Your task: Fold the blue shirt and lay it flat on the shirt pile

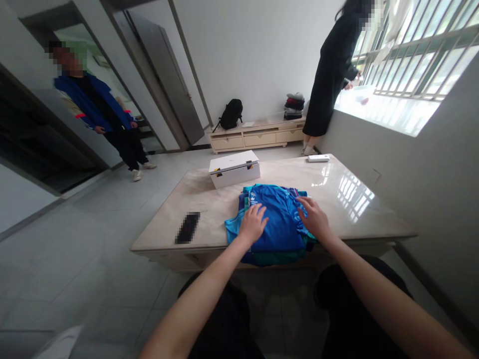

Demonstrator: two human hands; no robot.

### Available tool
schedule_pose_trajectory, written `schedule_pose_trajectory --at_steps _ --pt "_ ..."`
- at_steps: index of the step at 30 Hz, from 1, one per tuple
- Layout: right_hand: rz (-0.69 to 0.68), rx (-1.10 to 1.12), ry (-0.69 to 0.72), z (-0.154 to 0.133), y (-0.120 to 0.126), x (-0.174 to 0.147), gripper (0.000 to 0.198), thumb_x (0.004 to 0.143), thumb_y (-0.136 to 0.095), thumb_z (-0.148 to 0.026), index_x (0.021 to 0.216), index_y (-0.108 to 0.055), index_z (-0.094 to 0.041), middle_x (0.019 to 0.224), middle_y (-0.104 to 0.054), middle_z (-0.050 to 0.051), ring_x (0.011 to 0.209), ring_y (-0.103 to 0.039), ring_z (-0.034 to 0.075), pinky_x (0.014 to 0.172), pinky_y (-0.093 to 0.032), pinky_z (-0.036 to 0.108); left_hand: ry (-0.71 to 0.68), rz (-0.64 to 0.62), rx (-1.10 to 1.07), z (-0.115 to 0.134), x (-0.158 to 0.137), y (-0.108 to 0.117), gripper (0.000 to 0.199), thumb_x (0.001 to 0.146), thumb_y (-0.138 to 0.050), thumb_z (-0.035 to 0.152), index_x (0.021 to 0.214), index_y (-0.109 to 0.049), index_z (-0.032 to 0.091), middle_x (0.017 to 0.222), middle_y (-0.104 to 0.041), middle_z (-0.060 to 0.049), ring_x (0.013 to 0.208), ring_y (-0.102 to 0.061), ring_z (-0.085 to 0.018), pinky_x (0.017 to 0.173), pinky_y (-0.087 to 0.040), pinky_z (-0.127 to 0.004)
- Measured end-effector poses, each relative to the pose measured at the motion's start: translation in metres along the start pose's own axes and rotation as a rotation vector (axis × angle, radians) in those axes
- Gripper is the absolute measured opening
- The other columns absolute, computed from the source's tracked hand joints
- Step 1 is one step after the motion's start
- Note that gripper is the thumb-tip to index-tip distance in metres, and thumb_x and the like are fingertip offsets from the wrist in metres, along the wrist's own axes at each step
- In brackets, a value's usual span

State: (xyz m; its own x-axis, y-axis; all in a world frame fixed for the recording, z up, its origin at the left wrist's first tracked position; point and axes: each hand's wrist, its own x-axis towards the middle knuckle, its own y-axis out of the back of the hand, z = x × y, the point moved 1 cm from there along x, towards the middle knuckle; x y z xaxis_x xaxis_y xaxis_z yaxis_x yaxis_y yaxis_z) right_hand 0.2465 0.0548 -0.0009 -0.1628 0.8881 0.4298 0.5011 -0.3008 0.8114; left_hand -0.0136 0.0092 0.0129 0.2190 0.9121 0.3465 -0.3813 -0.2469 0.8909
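Note:
A blue shirt with a small white print lies on top of a stack of other blue and teal garments, at the front edge of the low table. My left hand rests on the shirt's left side, fingers spread. Over its right side, where the cloth is bunched, is my right hand, its fingers apart. Neither hand grips the cloth visibly. Part of a light-blue garment sticks out at the left of the stack.
The marble-topped table also bears a white box, a dark blurred phone-like thing and a white remote-like object. Behind stands a low cabinet with a backpack and folded clothes. Two people stand at left and by the window.

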Motion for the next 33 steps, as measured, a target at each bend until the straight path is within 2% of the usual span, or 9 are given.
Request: schedule_pose_trajectory --at_steps 1,3,6,12,18,21,24,29,33 --pt "-0.048 0.008 -0.011 0.001 -0.017 -0.014 0.048 0.100 -0.047 -0.038 0.142 -0.058 -0.019 0.144 -0.058 0.014 0.130 -0.056 0.031 0.104 -0.050 0.044 -0.049 -0.075 0.032 -0.002 -0.023 -0.019 0.045 0.099 -0.055 0.034 0.143 -0.055 0.021 0.154 -0.050 -0.011 0.146 -0.042 -0.030 0.121 -0.035 -0.049" --pt "-0.121 0.003 -0.030 -0.002 -0.043 -0.034 0.053 0.098 -0.052 -0.042 0.144 -0.057 -0.017 0.148 -0.054 0.018 0.136 -0.052 0.036 0.109 -0.047 0.051 -0.021 -0.132 0.077 -0.005 -0.060 -0.046 0.054 0.102 -0.049 0.038 0.153 -0.044 0.021 0.164 -0.037 -0.012 0.153 -0.031 -0.032 0.122 -0.032 -0.053" --pt "-0.117 -0.028 0.003 -0.011 -0.058 -0.043 0.056 0.100 -0.049 -0.043 0.150 -0.051 -0.019 0.160 -0.041 0.016 0.148 -0.037 0.039 0.118 -0.034 0.060 0.032 -0.104 0.092 0.000 -0.079 -0.061 0.058 0.104 -0.041 0.045 0.158 -0.035 0.023 0.169 -0.025 -0.010 0.157 -0.021 -0.030 0.125 -0.026 -0.055" --pt "-0.100 -0.049 0.072 -0.018 -0.057 -0.029 0.060 0.103 -0.043 -0.046 0.158 -0.041 -0.022 0.168 -0.027 0.012 0.155 -0.022 0.036 0.123 -0.027 0.057 0.052 -0.117 0.133 0.007 -0.067 -0.065 0.066 0.103 -0.040 0.052 0.162 -0.027 0.025 0.171 -0.018 -0.009 0.158 -0.015 -0.031 0.127 -0.020 -0.059" --pt "-0.304 -0.102 -0.077 0.002 -0.074 -0.036 0.071 0.102 -0.035 -0.061 0.164 -0.022 -0.029 0.170 -0.021 0.009 0.155 -0.023 0.037 0.121 -0.029 0.059 0.122 -0.151 0.120 -0.008 -0.064 -0.067 0.079 0.099 -0.038 0.066 0.164 -0.015 0.029 0.172 -0.009 -0.006 0.159 -0.008 -0.033 0.127 -0.019 -0.059" --pt "-0.338 -0.086 -0.050 0.014 -0.077 -0.038 0.073 0.102 -0.029 -0.064 0.165 -0.016 -0.030 0.171 -0.019 0.005 0.156 -0.021 0.032 0.124 -0.025 0.056 0.131 -0.156 0.120 -0.019 -0.064 -0.066 0.080 0.098 -0.037 0.068 0.164 -0.012 0.032 0.172 -0.008 -0.004 0.159 -0.007 -0.033 0.127 -0.019 -0.058" --pt "-0.342 -0.072 -0.043 0.020 -0.078 -0.038 0.073 0.102 -0.028 -0.065 0.165 -0.016 -0.030 0.171 -0.019 0.004 0.157 -0.019 0.031 0.125 -0.023 0.055 0.128 -0.145 0.123 -0.026 -0.065 -0.067 0.078 0.099 -0.036 0.066 0.164 -0.012 0.031 0.172 -0.010 -0.004 0.158 -0.011 -0.034 0.126 -0.020 -0.059" --pt "-0.330 -0.045 -0.066 0.016 -0.078 -0.036 0.072 0.102 -0.033 -0.062 0.164 -0.023 -0.027 0.170 -0.023 0.010 0.155 -0.022 0.035 0.123 -0.026 0.060 0.155 -0.127 0.091 -0.026 -0.064 -0.068 0.074 0.100 -0.037 0.063 0.163 -0.019 0.031 0.171 -0.014 -0.005 0.158 -0.013 -0.036 0.125 -0.021 -0.062" --pt "-0.209 0.036 -0.053 0.000 -0.065 -0.035 0.067 0.102 -0.040 -0.056 0.159 -0.038 -0.021 0.167 -0.028 0.014 0.153 -0.028 0.037 0.121 -0.030 0.060 0.220 -0.038 0.019 -0.025 -0.060 -0.062 0.073 0.102 -0.031 0.059 0.164 -0.017 0.023 0.171 -0.015 -0.013 0.158 -0.015 -0.033 0.125 -0.025 -0.059"
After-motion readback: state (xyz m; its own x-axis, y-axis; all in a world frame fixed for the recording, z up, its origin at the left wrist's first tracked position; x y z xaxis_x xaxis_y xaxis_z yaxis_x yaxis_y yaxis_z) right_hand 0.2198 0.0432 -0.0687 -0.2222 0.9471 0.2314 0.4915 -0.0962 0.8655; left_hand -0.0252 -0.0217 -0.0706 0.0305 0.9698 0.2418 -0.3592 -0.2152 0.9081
